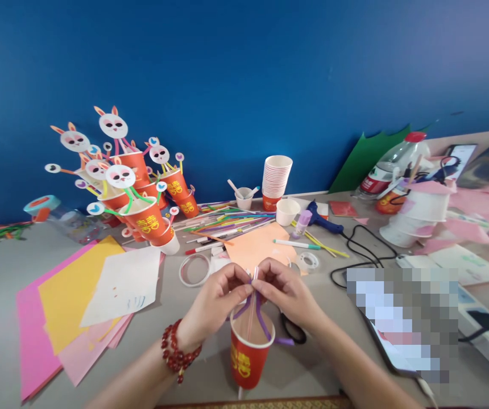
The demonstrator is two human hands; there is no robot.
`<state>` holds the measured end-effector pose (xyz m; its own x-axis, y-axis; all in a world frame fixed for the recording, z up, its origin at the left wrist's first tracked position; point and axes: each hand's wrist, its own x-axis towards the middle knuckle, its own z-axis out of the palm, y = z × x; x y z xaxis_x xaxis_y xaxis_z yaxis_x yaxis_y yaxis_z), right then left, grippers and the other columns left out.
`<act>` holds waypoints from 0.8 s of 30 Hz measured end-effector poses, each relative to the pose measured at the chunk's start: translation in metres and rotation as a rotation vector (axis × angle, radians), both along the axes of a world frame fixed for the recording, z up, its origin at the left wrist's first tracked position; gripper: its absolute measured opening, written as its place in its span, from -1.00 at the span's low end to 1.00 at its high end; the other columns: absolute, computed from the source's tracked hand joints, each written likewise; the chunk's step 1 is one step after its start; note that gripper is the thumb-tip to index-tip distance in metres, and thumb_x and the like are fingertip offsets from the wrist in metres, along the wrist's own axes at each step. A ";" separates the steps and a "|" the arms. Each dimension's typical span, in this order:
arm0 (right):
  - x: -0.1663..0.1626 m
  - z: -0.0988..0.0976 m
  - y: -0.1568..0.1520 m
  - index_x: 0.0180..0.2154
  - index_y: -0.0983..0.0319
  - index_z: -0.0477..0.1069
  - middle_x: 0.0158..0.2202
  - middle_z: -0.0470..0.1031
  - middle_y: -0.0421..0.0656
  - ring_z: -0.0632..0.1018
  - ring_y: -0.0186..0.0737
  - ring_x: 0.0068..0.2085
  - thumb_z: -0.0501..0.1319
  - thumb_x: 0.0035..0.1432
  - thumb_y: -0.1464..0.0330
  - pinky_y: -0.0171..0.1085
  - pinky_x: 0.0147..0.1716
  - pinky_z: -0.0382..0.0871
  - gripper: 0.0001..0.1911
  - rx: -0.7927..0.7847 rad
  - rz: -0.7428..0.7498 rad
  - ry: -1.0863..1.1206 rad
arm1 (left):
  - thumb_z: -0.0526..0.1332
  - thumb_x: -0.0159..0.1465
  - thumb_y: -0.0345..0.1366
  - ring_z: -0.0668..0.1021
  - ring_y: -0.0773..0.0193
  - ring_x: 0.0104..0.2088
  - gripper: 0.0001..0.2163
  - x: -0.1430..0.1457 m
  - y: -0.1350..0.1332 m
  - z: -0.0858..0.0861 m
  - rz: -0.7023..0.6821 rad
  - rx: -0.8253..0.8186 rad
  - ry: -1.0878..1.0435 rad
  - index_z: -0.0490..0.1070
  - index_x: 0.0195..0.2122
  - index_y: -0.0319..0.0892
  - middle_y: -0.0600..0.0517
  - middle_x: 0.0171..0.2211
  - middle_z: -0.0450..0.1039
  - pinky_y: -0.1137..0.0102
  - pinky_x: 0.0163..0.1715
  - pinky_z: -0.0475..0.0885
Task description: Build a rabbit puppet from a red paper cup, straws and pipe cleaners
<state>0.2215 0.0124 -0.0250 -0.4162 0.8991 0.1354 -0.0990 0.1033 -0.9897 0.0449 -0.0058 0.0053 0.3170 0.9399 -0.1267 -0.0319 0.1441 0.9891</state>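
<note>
Near the table's front edge, a red paper cup with yellow characters stands between my forearms. A pale striped straw rises through it, and its lower end sticks out beneath. A purple pipe cleaner runs along the straw and bends out over the rim at the right. Above the cup, my left hand pinches the pipe cleaner by the straw's top. My right hand is also closed there, thumb and finger on the pipe cleaner and straw. Fingertips partly hide the join.
Finished rabbit-faced cups cluster back left, above coloured paper sheets. Pipe cleaners, a cup stack and a blue glue gun lie behind my hands. A phone and cables are at right.
</note>
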 end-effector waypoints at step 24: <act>-0.002 -0.001 -0.002 -0.37 0.21 0.30 -0.45 0.30 -0.29 0.33 -0.37 -0.44 0.21 0.03 0.49 -0.39 -0.46 0.23 -0.89 0.116 -0.047 -0.078 | 0.09 0.36 -0.33 0.41 0.34 -0.43 -0.83 0.003 -0.006 -0.005 0.097 0.419 0.418 0.29 -0.40 -0.17 0.09 -0.46 0.37 0.48 -0.40 0.30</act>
<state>0.2196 0.0104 -0.0263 -0.3869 0.8983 0.2082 -0.0143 0.2199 -0.9754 0.0477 -0.0116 0.0007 0.2301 0.9590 0.1654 0.3784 -0.2447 0.8927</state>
